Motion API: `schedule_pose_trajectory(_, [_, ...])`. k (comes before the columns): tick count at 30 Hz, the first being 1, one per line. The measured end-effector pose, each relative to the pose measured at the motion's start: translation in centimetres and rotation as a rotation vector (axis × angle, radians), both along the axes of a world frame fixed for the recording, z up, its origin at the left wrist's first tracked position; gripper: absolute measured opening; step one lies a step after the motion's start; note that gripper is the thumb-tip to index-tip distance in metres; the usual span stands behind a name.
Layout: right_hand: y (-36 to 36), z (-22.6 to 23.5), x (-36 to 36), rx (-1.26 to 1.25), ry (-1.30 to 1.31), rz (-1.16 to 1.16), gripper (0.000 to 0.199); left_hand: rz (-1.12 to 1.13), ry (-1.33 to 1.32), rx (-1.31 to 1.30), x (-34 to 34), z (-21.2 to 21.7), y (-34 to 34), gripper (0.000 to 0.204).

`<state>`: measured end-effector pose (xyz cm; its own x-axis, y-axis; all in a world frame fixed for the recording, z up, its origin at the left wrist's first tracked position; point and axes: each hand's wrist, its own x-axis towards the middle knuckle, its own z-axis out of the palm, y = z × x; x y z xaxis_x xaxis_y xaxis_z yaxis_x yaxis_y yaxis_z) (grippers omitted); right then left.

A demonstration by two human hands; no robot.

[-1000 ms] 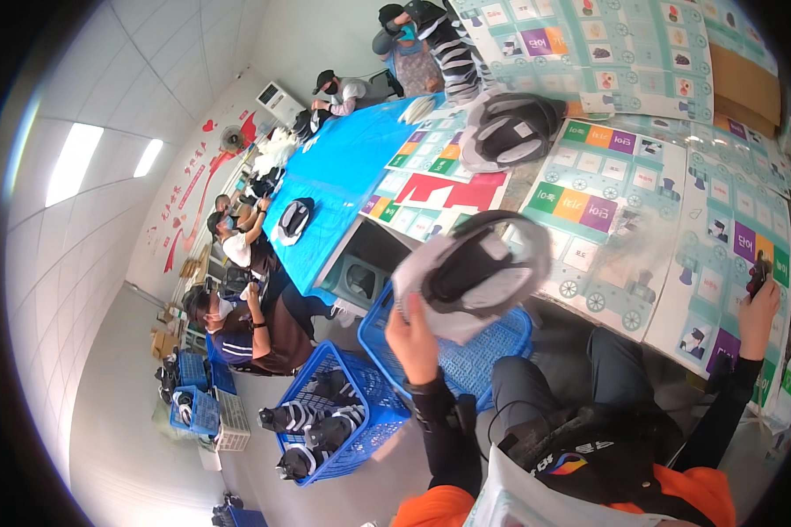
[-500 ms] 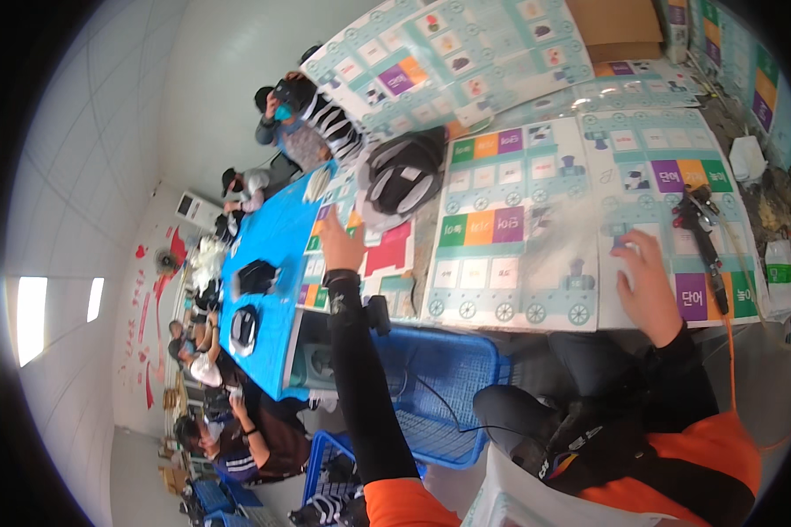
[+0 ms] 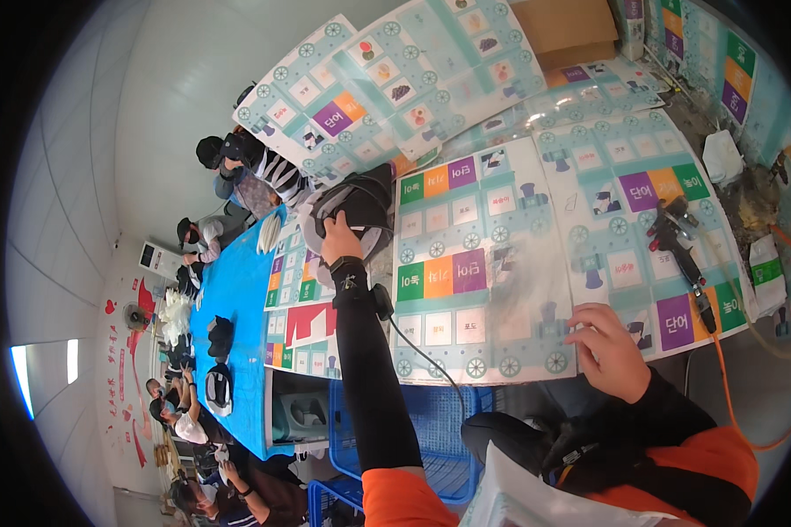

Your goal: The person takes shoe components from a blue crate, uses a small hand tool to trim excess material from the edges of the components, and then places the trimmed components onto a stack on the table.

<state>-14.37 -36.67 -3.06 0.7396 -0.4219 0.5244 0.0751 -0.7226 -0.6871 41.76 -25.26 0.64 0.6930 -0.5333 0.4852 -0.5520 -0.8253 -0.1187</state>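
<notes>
At the left end of the printed mats, my left hand (image 3: 338,240) has its fingers closed on the edge of a black and grey curved fabric piece (image 3: 365,204). The piece is rounded like a cap; its exact kind I cannot make out. My right hand (image 3: 611,353) hovers over the front edge of the mat-covered table (image 3: 536,342), fingers loosely bent and apart, holding nothing. A black spray gun (image 3: 684,255) with an orange hose lies on the mats, just beyond my right hand.
A blue-topped table (image 3: 246,290) bears more black and white pieces (image 3: 219,389). Blue baskets (image 3: 439,430) stand below. Large printed sheets (image 3: 413,79) rise at the back beside a cardboard box (image 3: 567,31). Co-workers (image 3: 206,237) sit at the left. A white-green packet (image 3: 767,274) lies far right.
My left hand has moved from above the mats onto the black and grey piece and closed on it. My right hand has shifted slightly nearer the table's front edge. The view has turned.
</notes>
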Motion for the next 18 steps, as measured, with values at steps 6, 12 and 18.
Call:
schedule_pose_trajectory(6, [0.5,1.7,0.6,0.038,-0.096,0.130,0.028,0.045,-0.411,-0.148,-4.4,7.5,9.3,0.049])
schedule_pose_trajectory(12, [3.9,2.8,2.1,0.198,-0.209,0.348,0.028,-0.137,-0.212,-0.366,-25.6,14.4,19.5,0.048])
schedule_pose_trajectory(18, [10.9,0.8,6.5,0.417,-0.026,0.697,0.043,0.142,0.053,-0.497,-42.1,3.0,26.9,0.028])
